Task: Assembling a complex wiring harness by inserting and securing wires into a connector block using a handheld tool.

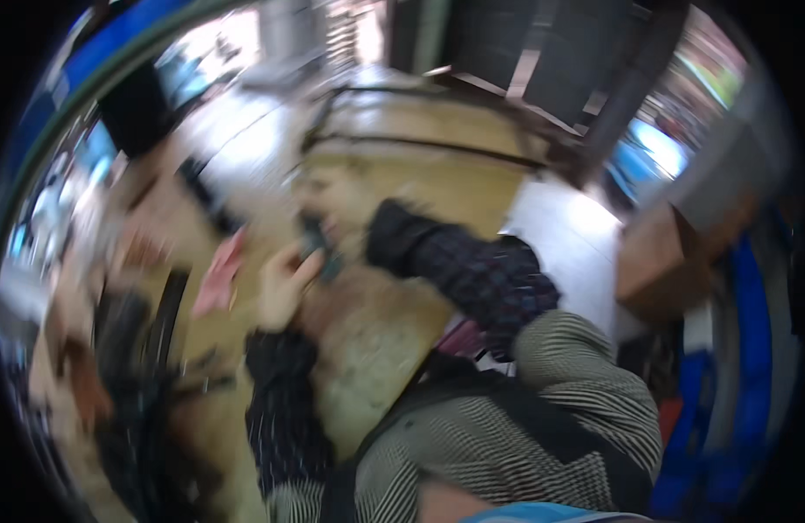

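Motion blurs the whole picture. My left hand is closed on a small dark greenish object, thumb and fingers about its lower end. What kind of thing it is does not show. Just beyond, my right hand reaches in from the right at the object's far end. Its fingers are smeared, so I cannot tell whether they grip it. Both hands are over a yellowish worktable with a worn, stained surface. Left of my left hand lies a pink cloth or glove.
A dark metal frame lies across the table's far part. Dark bar-like pieces are gathered at the left, and a long dark object lies farther back. A brown cardboard box stands at the right, near blue straps or uprights.
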